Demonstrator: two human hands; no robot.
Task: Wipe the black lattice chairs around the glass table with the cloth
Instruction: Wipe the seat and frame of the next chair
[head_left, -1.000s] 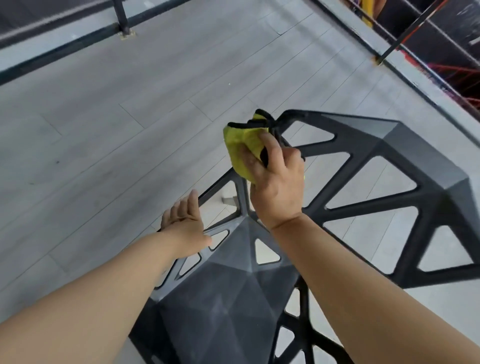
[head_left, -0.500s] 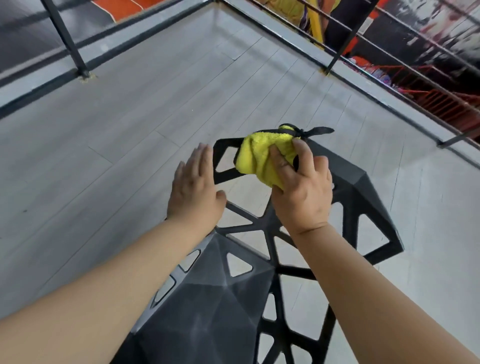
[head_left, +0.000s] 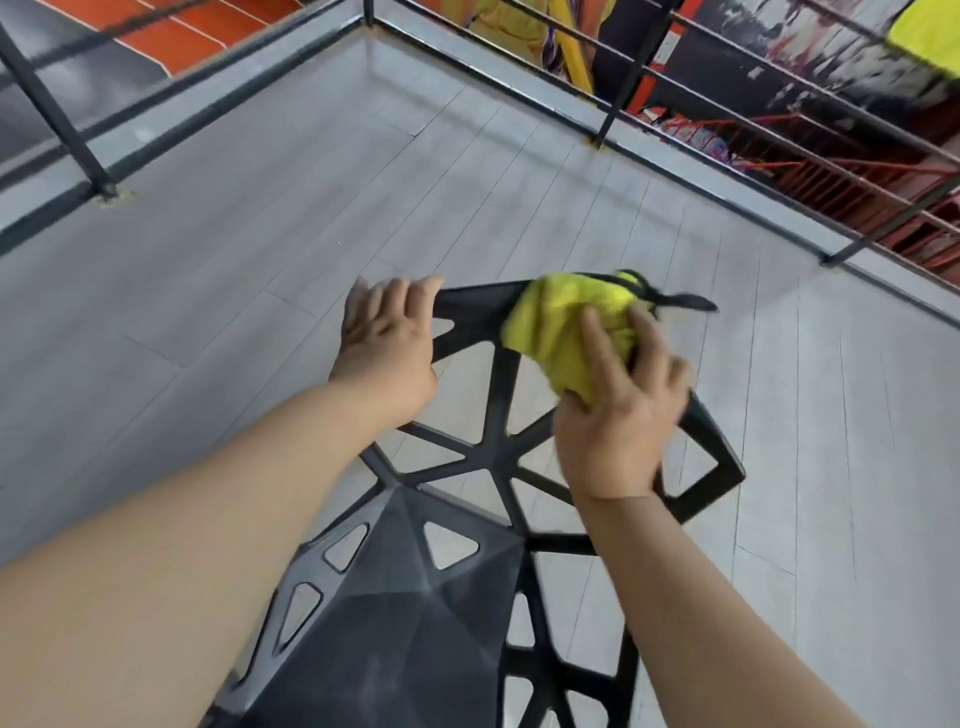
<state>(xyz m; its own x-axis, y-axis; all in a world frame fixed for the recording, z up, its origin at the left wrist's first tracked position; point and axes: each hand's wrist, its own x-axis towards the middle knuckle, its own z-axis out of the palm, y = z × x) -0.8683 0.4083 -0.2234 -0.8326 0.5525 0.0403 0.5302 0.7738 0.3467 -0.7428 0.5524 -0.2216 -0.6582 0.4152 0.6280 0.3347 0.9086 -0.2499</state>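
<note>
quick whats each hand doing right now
Left hand: on the black lattice chair at its top corner; grip cannot be told.
Right hand: closed on the yellow cloth, pressing it to the top rail.

1. Hard black plastic on the chair (head_left: 415, 623), matt, smooth facets, greyish sheen.
2. Soft yellow fabric for the cloth (head_left: 561, 327), fluffy, black-edged.
3. Pale grey floor (head_left: 260, 260) planks, smooth, low gloss.
4. Black metal railing (head_left: 56, 114), matt.
</note>
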